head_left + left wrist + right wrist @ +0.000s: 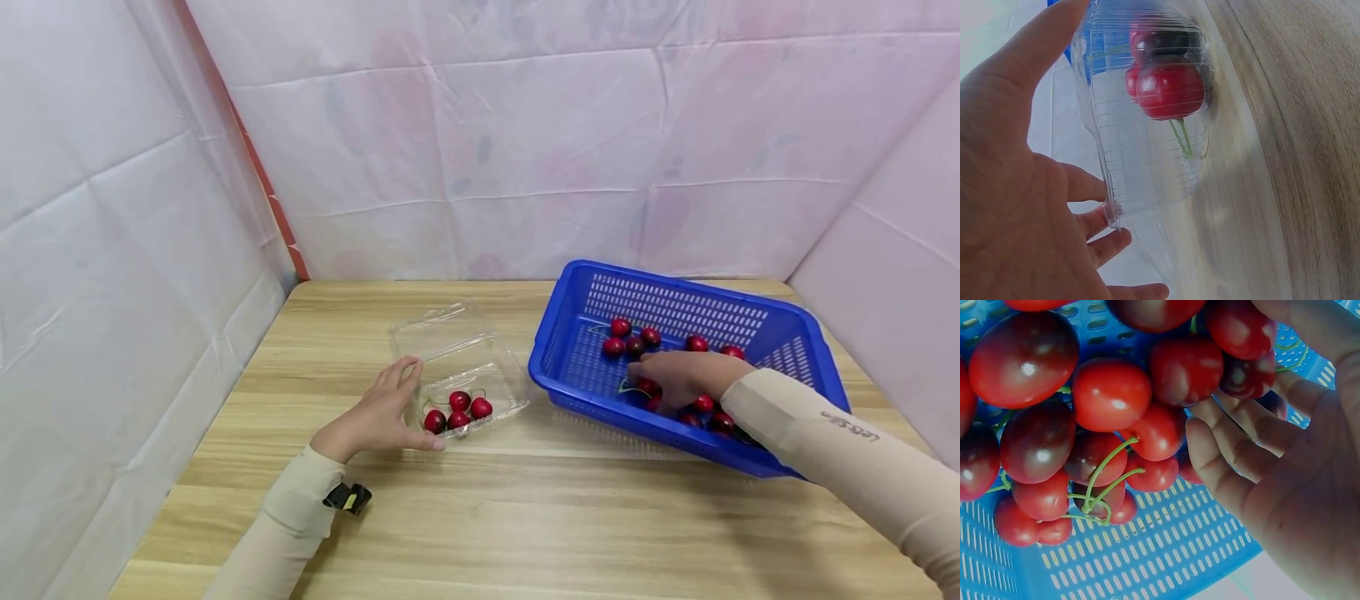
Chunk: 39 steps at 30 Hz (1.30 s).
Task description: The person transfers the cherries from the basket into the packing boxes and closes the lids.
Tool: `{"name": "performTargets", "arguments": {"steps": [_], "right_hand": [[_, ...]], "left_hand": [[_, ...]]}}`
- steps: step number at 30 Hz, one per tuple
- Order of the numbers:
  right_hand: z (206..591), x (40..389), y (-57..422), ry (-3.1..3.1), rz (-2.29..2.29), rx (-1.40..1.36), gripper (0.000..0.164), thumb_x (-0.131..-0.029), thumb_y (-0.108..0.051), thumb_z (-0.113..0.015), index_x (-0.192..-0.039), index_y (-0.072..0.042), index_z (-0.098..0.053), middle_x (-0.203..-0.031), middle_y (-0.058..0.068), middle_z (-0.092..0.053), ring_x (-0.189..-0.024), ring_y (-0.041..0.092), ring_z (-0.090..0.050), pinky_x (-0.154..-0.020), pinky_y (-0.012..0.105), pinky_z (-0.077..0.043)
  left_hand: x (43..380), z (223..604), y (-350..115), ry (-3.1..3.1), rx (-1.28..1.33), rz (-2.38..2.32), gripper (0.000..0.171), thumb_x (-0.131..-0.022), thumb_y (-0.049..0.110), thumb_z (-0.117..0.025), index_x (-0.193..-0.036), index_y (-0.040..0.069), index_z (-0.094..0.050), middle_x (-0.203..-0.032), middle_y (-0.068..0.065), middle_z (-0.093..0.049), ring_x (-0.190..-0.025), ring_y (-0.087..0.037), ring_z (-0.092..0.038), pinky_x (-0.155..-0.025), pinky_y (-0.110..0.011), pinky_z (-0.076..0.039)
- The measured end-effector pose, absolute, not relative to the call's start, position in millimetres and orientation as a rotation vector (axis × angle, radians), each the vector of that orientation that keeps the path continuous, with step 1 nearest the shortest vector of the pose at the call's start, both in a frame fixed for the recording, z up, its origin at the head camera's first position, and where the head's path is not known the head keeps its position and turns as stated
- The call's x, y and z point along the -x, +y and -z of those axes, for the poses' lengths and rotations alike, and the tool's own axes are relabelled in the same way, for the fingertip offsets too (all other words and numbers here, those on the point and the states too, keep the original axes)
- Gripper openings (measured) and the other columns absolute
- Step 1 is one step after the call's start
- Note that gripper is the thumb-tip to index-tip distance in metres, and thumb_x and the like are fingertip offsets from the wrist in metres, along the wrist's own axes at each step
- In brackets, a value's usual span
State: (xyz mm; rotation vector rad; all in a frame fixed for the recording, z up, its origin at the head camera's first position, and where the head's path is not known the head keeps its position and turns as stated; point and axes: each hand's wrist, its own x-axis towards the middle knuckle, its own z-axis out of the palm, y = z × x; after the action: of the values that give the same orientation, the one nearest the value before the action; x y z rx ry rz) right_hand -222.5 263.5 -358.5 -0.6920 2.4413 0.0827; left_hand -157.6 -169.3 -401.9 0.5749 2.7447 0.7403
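A clear plastic clamshell box (513, 385) lies on the table with its lid folded back. Several red cherries (482, 407) sit in its near part, some with green stems. My left hand (378, 414) is spread along the box's left side, thumb toward the near edge. In the left wrist view, its fingertips (1113, 244) touch the rim. My right hand (682, 375) reaches into a blue plastic basket (600, 403) holding several cherries (620, 327). In the right wrist view, the fingers (1216, 450) extend loosely beside and behind dark red cherries (1186, 372), partly hidden by them.
The wooden table (480, 533) runs up to a pale patterned sheet (480, 150) at the back. White sheets (97, 275) hang at both sides. A black band with a small yellow patch (348, 498) is on the left wrist.
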Motion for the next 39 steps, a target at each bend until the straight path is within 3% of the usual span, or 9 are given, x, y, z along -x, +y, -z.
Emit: {"name": "performTargets", "arguments": {"steps": [3,9,14,28,39], "right_hand": [[360,223,264,2.440,-0.068,0.697,0.047,-0.078,-0.021,-0.080,-0.119,-0.012,-0.059,-0.124,0.022,-0.055,-0.101,0.032,-0.058,-0.088,0.060,-0.049],[358,225,265,2.450,-0.047,0.731,0.046,-0.077,-0.024,-0.081,-0.116,-0.015,-0.059,-0.129,0.026,-0.051,-0.100,0.035,-0.058,-0.083,0.059,-0.052],[354,228,266,2.471,0.005,0.800,0.043,-0.075,-0.018,-0.082,-0.110,-0.016,-0.057,-0.117,0.018,-0.055,-0.085,0.022,-0.055,-0.076,0.049,-0.056],[336,226,266,2.556,0.073,0.838,0.042,-0.074,-0.004,-0.079,-0.110,-0.009,-0.057,-0.102,0.010,-0.051,-0.083,0.021,-0.053,-0.075,0.045,-0.056],[328,224,268,2.632,0.090,0.924,0.047,-0.073,-0.005,-0.081,-0.114,-0.007,-0.059,-0.106,0.013,-0.055,-0.094,0.028,-0.057,-0.082,0.051,-0.054]], "left_hand": [[158,403,-169,2.744,-0.574,-0.744,0.129,-0.063,0.064,-0.079,-0.152,0.000,-0.011,-0.159,-0.014,-0.005,-0.145,-0.036,-0.006,-0.113,-0.061,-0.020],[159,403,-169,2.744,-0.569,-0.747,0.129,-0.063,0.065,-0.079,-0.152,0.001,-0.011,-0.159,-0.013,-0.004,-0.145,-0.034,-0.005,-0.113,-0.060,-0.021],[159,402,-169,2.751,-0.572,-0.752,0.129,-0.063,0.065,-0.079,-0.152,0.001,-0.011,-0.159,-0.013,-0.005,-0.145,-0.034,-0.005,-0.113,-0.061,-0.019],[156,401,-169,2.751,-0.566,-0.754,0.128,-0.064,0.064,-0.079,-0.152,0.001,-0.012,-0.159,-0.013,-0.005,-0.145,-0.035,-0.005,-0.113,-0.061,-0.021],[155,402,-169,2.761,-0.571,-0.756,0.128,-0.063,0.065,-0.078,-0.152,0.001,-0.013,-0.159,-0.013,-0.007,-0.145,-0.035,-0.007,-0.112,-0.061,-0.022]]}}
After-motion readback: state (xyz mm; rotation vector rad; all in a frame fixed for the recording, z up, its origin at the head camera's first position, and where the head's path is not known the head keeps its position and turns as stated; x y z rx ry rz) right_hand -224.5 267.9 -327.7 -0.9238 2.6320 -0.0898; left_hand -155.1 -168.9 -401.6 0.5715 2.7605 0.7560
